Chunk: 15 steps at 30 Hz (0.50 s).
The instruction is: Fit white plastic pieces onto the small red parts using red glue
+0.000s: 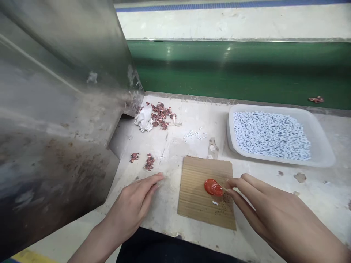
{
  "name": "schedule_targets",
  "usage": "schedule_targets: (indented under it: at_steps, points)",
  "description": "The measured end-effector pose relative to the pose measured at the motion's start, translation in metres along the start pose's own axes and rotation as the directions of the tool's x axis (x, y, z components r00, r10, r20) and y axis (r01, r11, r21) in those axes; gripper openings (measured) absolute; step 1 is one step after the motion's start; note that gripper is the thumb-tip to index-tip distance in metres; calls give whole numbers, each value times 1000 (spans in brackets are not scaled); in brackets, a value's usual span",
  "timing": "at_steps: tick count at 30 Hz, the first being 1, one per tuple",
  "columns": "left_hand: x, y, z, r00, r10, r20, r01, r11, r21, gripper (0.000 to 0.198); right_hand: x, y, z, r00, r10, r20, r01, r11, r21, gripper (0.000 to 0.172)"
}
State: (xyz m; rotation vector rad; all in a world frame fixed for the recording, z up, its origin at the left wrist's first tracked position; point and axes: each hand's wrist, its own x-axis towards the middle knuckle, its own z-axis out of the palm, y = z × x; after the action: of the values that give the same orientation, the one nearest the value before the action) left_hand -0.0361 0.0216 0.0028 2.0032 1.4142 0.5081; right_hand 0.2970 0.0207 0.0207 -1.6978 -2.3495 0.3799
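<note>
My right hand (257,204) pinches a thin pale stick (223,188) between thumb and index finger. The stick's tip reaches into a glossy red blob of paste (212,187) on a square of corrugated cardboard (189,197). Just below the blob lies one small white curved piece (215,202), with brown specks beside it. My left hand (141,195) rests on the worktop, holding nothing, its fingers stretched forward and thumb slightly apart. Nearest to it are two small clusters of reddish-brown parts, a larger one (149,162) and a smaller one (134,157).
A translucent tub (323,153) full of small pale-blue pieces stands at right. Loose white pieces (193,134) lie mid-table. Behind left are a crumpled white tissue (144,118) and a reddish-brown pile (161,114). A metal housing (68,109) blocks the left; a green belt (219,73) runs behind.
</note>
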Motion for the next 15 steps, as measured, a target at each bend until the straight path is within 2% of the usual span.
schedule_targets:
  at_steps: [3, 7, 11, 15]
  points:
    - [0, -2, 0, 997, -12, -71, 14, 999, 29, 29, -5, 2, 6, 999, 12, -37, -12, 1000, 4, 60]
    - [1, -8, 1, 977, -129, -170, 136, 990, 33, 32, -7, 4, 10, 999, -10, -41, 9, 1000, -3, 58]
    - [1, -9, -1, 941, -269, -207, 246, 960, -132, 26, -1, 5, 6, 988, -147, -34, 146, 988, -47, 45]
    - [2, -4, -4, 924, -305, -232, 237, 931, -278, 16, 7, 3, 0, 965, -260, -36, 253, 958, -132, 38]
